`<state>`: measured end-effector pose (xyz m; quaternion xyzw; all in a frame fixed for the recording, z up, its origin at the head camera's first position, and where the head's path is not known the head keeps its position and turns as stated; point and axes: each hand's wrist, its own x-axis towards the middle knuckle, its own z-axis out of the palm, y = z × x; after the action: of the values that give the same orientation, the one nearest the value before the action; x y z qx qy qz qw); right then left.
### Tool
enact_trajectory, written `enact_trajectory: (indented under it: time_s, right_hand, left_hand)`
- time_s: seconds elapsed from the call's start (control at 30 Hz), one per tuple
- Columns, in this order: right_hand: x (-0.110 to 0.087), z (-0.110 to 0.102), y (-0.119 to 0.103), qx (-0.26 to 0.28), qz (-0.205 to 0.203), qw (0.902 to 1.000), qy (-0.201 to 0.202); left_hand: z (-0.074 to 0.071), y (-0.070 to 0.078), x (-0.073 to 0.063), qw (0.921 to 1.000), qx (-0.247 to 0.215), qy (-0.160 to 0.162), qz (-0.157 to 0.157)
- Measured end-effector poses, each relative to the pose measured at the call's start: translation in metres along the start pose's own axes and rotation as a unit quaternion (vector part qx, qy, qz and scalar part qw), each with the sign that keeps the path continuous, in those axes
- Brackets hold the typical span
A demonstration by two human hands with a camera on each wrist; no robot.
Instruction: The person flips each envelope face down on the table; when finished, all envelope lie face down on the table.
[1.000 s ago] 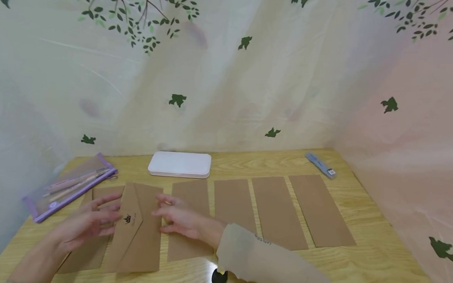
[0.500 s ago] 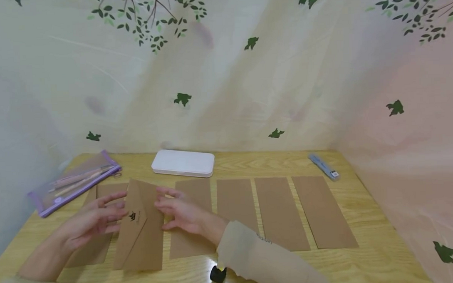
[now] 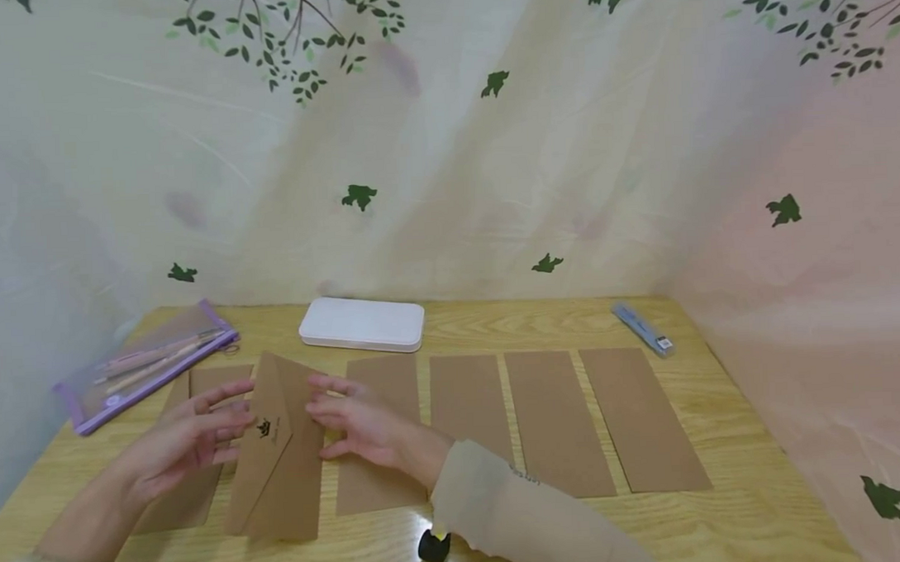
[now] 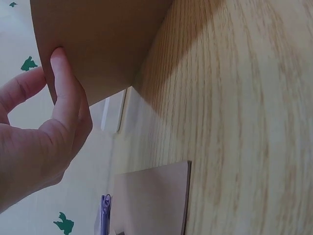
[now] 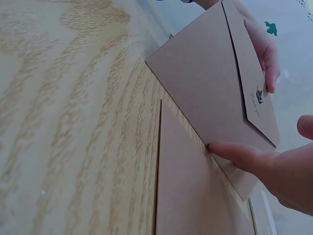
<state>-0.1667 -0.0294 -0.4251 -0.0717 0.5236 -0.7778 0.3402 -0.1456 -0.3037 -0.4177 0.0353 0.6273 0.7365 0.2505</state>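
Note:
In the head view a brown kraft envelope [image 3: 293, 468], its pointed flap bearing a small black crown print, stands tilted up between both hands. My left hand [image 3: 183, 439] pinches its left edge; the left wrist view shows thumb and fingers on opposite faces of the envelope [image 4: 98, 39]. From the other side, my right hand [image 3: 366, 424] touches the right edge with fairly straight fingers. "Thank you" is legible under the print on the envelope [image 5: 200, 83] in the right wrist view, where one fingertip of the right hand [image 5: 288, 171] meets its long edge.
Brown rectangles lie in a row: one under the left hand [image 3: 182, 505], several to the right [image 3: 559, 418]. Behind them are a purple-edged clear pouch [image 3: 148, 366] of pens, a white case [image 3: 362, 324] and a blue slim box [image 3: 641, 328]. A black object [image 3: 433, 548] sits near the front.
The envelope has lifted and tilted slightly more over the last second, with both hands staying at its edges. The camera view has shifted a little.

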Motion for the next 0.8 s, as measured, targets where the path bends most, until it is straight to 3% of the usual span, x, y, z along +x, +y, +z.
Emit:
enact_trajectory:
  time_s: [0.2,0.5,0.8]
  right_hand:
    - [-0.001,0.002,-0.001,0.004,0.003,1.0,0.006]
    - [-0.008,0.019,-0.005,-0.017,0.0,0.9996,-0.023]
    - [-0.013,0.033,-0.011,-0.008,-0.003,0.9993,-0.036]
  left_hand:
    - [0.004,0.003,0.002,1.0,0.0,-0.007,0.005]
    - [0.016,0.009,0.004,0.9938,-0.036,-0.089,0.055]
    - [0.02,0.009,0.004,0.9923,-0.018,-0.105,0.063]
